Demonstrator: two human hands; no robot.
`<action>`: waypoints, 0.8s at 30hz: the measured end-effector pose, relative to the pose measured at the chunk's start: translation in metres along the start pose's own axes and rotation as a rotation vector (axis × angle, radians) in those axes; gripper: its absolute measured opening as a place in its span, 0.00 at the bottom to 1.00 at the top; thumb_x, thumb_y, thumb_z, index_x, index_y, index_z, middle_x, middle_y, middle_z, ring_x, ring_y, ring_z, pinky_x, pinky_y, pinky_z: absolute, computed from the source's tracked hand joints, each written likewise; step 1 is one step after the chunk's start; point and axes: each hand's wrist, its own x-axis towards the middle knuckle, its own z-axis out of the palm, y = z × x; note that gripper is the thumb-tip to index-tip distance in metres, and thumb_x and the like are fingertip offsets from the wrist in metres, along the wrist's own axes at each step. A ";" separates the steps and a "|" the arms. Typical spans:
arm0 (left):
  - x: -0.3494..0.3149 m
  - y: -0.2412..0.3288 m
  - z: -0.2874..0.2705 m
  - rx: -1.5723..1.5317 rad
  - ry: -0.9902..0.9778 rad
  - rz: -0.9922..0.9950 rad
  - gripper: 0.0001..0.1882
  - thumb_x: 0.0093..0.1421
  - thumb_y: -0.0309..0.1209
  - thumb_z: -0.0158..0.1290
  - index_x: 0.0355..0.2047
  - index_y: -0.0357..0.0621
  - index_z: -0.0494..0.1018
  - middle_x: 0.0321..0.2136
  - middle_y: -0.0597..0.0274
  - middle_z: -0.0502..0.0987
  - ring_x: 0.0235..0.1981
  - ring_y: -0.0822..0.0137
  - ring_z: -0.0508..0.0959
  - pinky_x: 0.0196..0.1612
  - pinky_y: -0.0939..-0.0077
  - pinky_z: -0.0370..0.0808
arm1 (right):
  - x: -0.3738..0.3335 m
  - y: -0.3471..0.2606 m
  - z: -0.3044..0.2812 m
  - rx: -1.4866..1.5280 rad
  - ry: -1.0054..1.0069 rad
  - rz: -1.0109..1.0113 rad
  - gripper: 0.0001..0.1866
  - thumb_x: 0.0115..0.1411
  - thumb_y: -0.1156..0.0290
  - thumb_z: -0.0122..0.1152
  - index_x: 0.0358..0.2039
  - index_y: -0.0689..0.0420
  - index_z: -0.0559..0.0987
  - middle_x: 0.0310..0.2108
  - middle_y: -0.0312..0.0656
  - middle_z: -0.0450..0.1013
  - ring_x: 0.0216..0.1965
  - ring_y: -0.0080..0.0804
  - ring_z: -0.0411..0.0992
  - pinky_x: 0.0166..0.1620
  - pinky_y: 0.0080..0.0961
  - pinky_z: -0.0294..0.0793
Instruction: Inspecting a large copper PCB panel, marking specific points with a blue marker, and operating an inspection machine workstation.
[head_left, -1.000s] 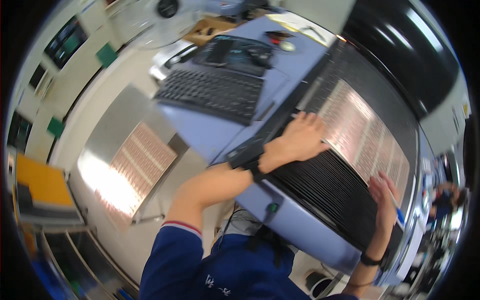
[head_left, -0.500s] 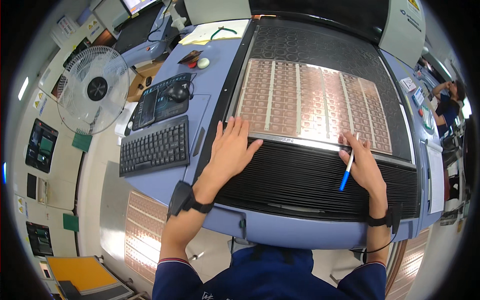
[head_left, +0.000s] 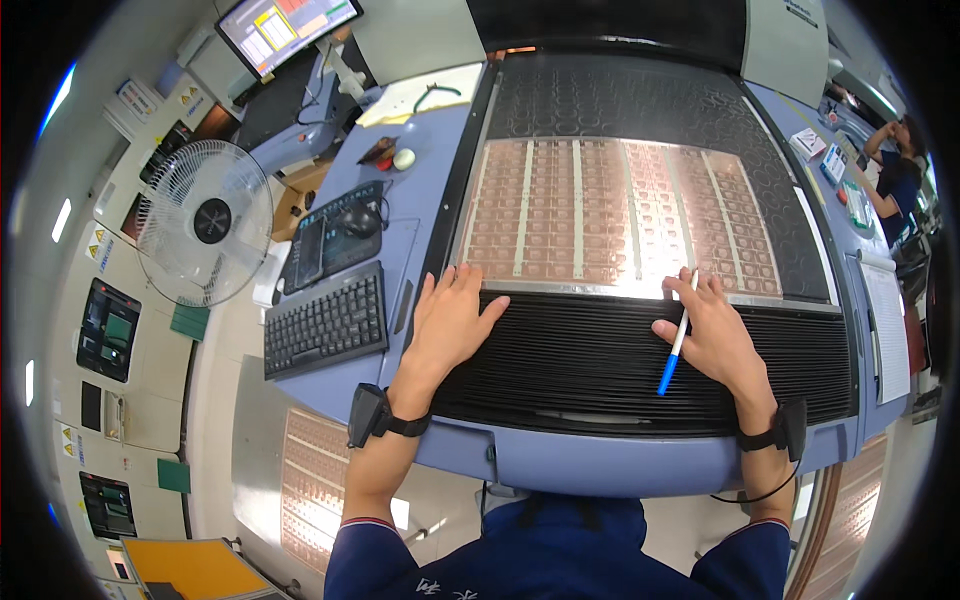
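A large copper-coloured circuit board panel [head_left: 600, 215] with rows of repeated units lies on the black bed of a machine. Along its near edge runs a thin metal strip, with a black ribbed cover [head_left: 570, 365] in front. My left hand [head_left: 448, 325] rests spread out at the panel's near left corner, its fingertips by the strip, holding nothing. Toward the near right side, my right hand [head_left: 718, 340] has a white pen [head_left: 673, 355] with a blue end tucked between its fingers. The right fingertips are on or beside the panel's near edge.
On the left ledge are a black keyboard [head_left: 328, 322], a mouse [head_left: 362, 220], pliers [head_left: 437, 95] on paper, and a round white item [head_left: 404, 159]. A standing fan [head_left: 210, 220] is farther left. A clipboard [head_left: 884, 325] lies at right; another person [head_left: 893, 185] sits beyond.
My view has turned, so the panel's near edge looks more level and more of the monitor shows. Both hands stay at that edge; the pen is still in my right hand.
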 end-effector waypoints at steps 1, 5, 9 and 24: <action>-0.002 -0.002 -0.004 -0.006 0.000 0.013 0.29 0.66 0.48 0.54 0.55 0.34 0.72 0.53 0.43 0.76 0.58 0.41 0.73 0.65 0.43 0.63 | 0.000 -0.003 -0.002 0.034 -0.018 0.005 0.31 0.65 0.53 0.61 0.58 0.64 0.71 0.54 0.65 0.72 0.61 0.66 0.65 0.71 0.54 0.53; -0.009 -0.002 -0.014 -0.118 -0.055 -0.044 0.31 0.66 0.47 0.55 0.59 0.34 0.70 0.57 0.38 0.73 0.62 0.39 0.69 0.66 0.45 0.62 | -0.005 0.004 0.009 0.010 0.034 -0.048 0.28 0.63 0.57 0.64 0.55 0.64 0.71 0.53 0.63 0.72 0.58 0.67 0.67 0.69 0.58 0.53; -0.051 -0.013 -0.046 -0.179 0.198 -0.099 0.32 0.64 0.44 0.58 0.60 0.32 0.69 0.58 0.36 0.73 0.63 0.39 0.69 0.66 0.54 0.64 | -0.011 0.004 0.009 -0.005 0.135 -0.106 0.30 0.63 0.58 0.65 0.58 0.63 0.69 0.58 0.65 0.69 0.63 0.66 0.64 0.70 0.58 0.52; -0.155 -0.131 0.002 -0.471 0.940 -0.682 0.09 0.64 0.25 0.54 0.43 0.34 0.79 0.26 0.68 0.76 0.20 0.81 0.68 0.23 0.84 0.67 | -0.006 0.002 0.022 0.048 0.020 -0.194 0.31 0.66 0.56 0.61 0.59 0.66 0.67 0.59 0.62 0.68 0.63 0.59 0.65 0.68 0.59 0.59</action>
